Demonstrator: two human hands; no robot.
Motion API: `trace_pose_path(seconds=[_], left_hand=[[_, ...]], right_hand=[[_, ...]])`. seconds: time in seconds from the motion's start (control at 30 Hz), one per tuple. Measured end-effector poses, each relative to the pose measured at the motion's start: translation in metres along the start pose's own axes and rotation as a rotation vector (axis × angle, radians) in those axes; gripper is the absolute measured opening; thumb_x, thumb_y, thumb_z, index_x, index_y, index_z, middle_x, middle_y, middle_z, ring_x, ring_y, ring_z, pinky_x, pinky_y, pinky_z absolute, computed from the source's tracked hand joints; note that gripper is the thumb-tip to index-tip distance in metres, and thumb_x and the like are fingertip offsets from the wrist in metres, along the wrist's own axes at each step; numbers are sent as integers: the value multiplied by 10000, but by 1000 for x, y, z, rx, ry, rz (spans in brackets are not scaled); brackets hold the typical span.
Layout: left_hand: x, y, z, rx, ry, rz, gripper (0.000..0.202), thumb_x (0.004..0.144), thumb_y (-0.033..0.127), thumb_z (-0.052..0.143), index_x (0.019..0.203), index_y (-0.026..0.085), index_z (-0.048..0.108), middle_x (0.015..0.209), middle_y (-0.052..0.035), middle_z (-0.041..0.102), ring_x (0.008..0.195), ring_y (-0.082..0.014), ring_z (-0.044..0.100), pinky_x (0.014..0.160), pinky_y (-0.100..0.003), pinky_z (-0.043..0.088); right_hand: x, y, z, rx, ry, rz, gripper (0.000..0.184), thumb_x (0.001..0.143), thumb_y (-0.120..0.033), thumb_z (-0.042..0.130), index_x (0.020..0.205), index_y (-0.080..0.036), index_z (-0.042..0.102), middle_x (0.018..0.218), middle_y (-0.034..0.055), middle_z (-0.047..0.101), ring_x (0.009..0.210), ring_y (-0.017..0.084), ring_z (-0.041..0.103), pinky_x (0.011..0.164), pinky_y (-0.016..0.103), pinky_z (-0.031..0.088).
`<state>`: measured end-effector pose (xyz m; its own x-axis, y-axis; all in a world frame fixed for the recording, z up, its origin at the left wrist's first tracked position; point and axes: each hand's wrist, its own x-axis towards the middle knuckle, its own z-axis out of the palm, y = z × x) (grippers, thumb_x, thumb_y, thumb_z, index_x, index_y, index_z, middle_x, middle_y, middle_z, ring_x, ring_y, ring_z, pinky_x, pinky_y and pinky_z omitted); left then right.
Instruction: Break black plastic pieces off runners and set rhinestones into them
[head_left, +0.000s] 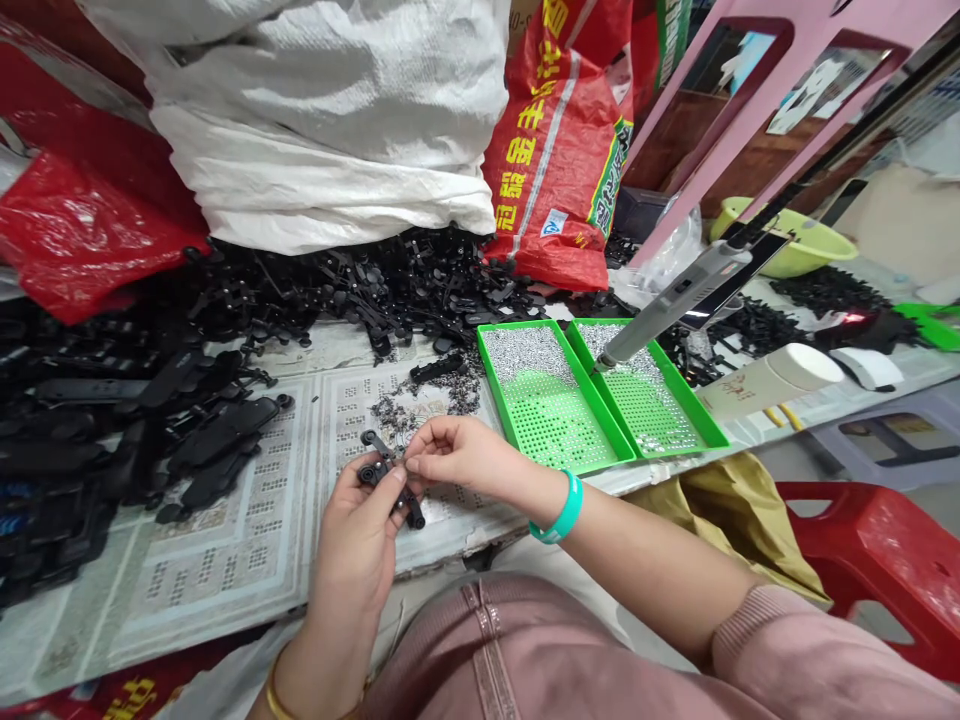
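Observation:
My left hand [358,540] grips a small black drone frame [386,468] with jointed arms, holding it just above the table's front edge. The fingers of my right hand [454,455] are pinched together against the right side of this frame. Whatever small piece sits between those fingertips is hidden. To the right of my hands are two green perforated trays [514,425] with many tiny silvery screws [529,355] heaped toward their far ends. Tiny black pieces [442,390] lie scattered on the table just beyond my hands.
Black drone bodies [217,440] are piled at left, and a heap of black arm parts [360,285] runs along the back below a white sack [337,120] and a red sack [555,150]. A grey pole [667,305] slants over the right tray. A white cup [772,380] lies at right.

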<state>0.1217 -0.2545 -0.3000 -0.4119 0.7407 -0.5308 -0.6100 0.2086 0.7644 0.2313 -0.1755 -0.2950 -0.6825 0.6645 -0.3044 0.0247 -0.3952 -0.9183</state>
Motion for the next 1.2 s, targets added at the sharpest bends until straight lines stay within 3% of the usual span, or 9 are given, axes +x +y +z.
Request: trace_pose_path(seconds=[0.27, 0.4, 0.57, 0.83, 1.2], left_hand=[[-4, -1, -1, 51, -67, -32, 315, 637, 243, 725, 901, 213, 556, 709, 18, 666, 604, -143, 636, 548, -248, 493], [-4, -2, -1, 82, -81, -44, 342, 623, 247, 734, 904, 216, 543, 718, 21, 671, 600, -151, 650, 548, -246, 489], [-5, -2, -1, 116, -90, -24, 368, 615, 258, 740, 917, 212, 535, 731, 11, 681, 609, -165, 665, 550, -249, 492], [-6, 0, 0, 116, -82, -27, 391, 594, 286, 759, 915, 198, 554, 727, 14, 671, 585, -160, 657, 524, -239, 482], [-5, -3, 5, 98, -33, -68, 316, 551, 260, 767, 779, 165, 570, 537, 30, 615, 496, -99, 562, 517, -207, 457]], right_hand=[[-3, -4, 3, 184, 12, 14, 149, 695, -212, 683, 731, -143, 556, 511, -57, 558, 413, 79, 526, 451, 224, 464], [-2, -8, 3, 152, 112, 57, 95, 703, -139, 665, 697, -122, 571, 521, -49, 547, 444, 44, 495, 464, 170, 413], [-1, -10, 3, 103, 143, 74, 70, 730, -103, 611, 682, -123, 565, 549, -45, 548, 464, 38, 491, 496, 174, 409], [3, -1, -5, -153, 158, -43, 60, 701, -118, 630, 740, -137, 589, 631, -35, 580, 550, 56, 522, 553, 189, 423], [-2, 0, -3, -92, 69, -37, 59, 755, -141, 619, 756, -148, 561, 578, -44, 579, 524, 74, 564, 572, 218, 464]])
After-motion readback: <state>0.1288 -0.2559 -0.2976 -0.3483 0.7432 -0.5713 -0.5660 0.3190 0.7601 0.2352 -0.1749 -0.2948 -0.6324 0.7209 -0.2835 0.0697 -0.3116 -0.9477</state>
